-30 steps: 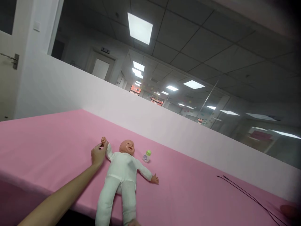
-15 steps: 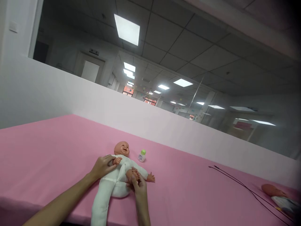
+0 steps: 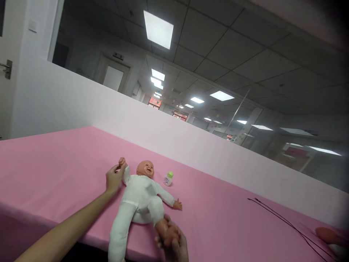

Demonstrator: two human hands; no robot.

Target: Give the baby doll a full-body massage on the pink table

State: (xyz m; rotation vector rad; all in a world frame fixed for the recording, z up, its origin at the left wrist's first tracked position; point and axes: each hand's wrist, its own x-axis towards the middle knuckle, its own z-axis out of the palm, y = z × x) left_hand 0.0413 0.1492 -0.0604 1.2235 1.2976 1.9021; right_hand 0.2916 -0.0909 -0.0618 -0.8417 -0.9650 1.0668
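A baby doll (image 3: 140, 191) in a white cloth suit lies on its back on the pink table cover (image 3: 215, 222). My left hand (image 3: 113, 178) is closed around the doll's arm by its small hand (image 3: 122, 161), which is raised beside the head. Down near the front edge, my right hand (image 3: 177, 242) grips the doll's bare foot (image 3: 169, 233), with that leg bent at the knee. The doll's other arm lies stretched out to the right, and its other leg hangs toward the table edge. Just right of the head stands a small clear bottle (image 3: 168, 179) with a green cap.
Thin black cables (image 3: 286, 220) run across the cover at the right. Beyond them a second doll (image 3: 328, 236) is partly in view, blurred at the edge. A white wall (image 3: 174, 140) with a wide window above it borders the far side.
My left hand has moved the doll's arm from its chest up and outward beside the head. My right hand has drawn the foot from the belly down toward the front edge. The view has shifted slightly.
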